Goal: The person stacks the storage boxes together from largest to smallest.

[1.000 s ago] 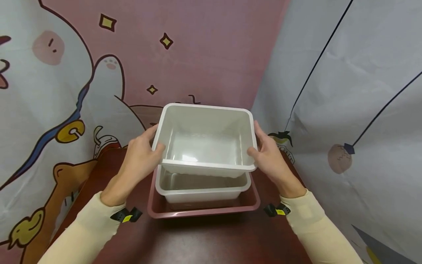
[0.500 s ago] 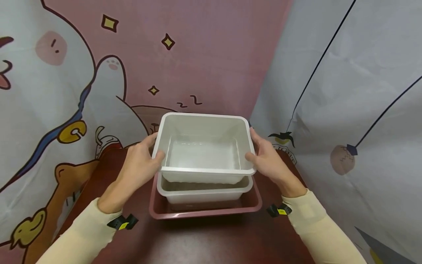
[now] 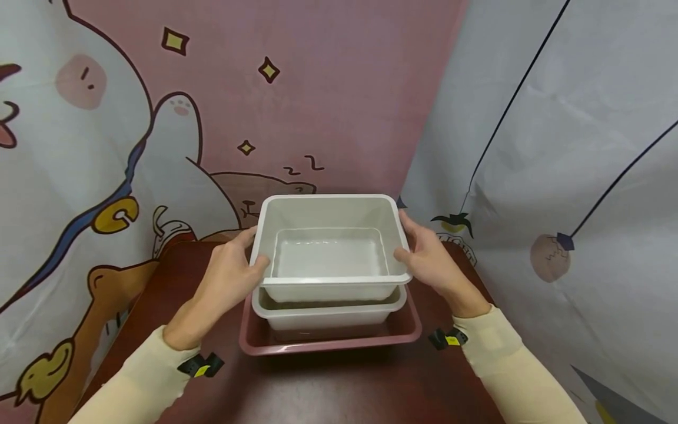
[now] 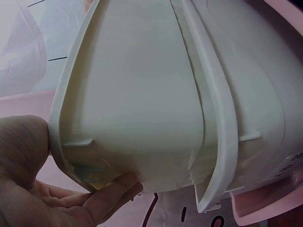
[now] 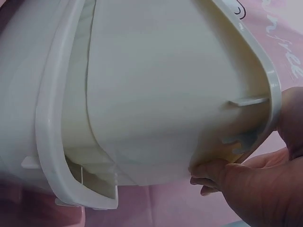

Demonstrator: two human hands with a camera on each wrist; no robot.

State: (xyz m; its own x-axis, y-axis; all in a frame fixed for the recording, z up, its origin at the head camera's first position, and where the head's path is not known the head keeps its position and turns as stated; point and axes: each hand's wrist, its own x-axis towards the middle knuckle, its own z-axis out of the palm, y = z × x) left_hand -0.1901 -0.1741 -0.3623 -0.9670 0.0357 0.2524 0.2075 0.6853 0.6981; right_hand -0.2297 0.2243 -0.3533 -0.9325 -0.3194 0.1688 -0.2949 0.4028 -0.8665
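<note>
Both hands grip a white plastic bin by its short sides, the left hand at one end and the right hand at the other. Each thumb lies over the rim, with the fingers curled under it outside, as the wrist views show. The bin tilts a little toward the person, and its inside is bare. Its base sits partly inside a second white bin below. That lower bin stands in a wider reddish-pink bin on the table.
The dark red-brown table carries the stack. Behind it hangs a pink cloth printed with cartoon animals, and a pale grey cloth closes off the right side.
The hands have lowered the top bin toward the second one, and its base now reaches into that bin's opening. Its tilt has lessened. The two lower bins have stayed in place.
</note>
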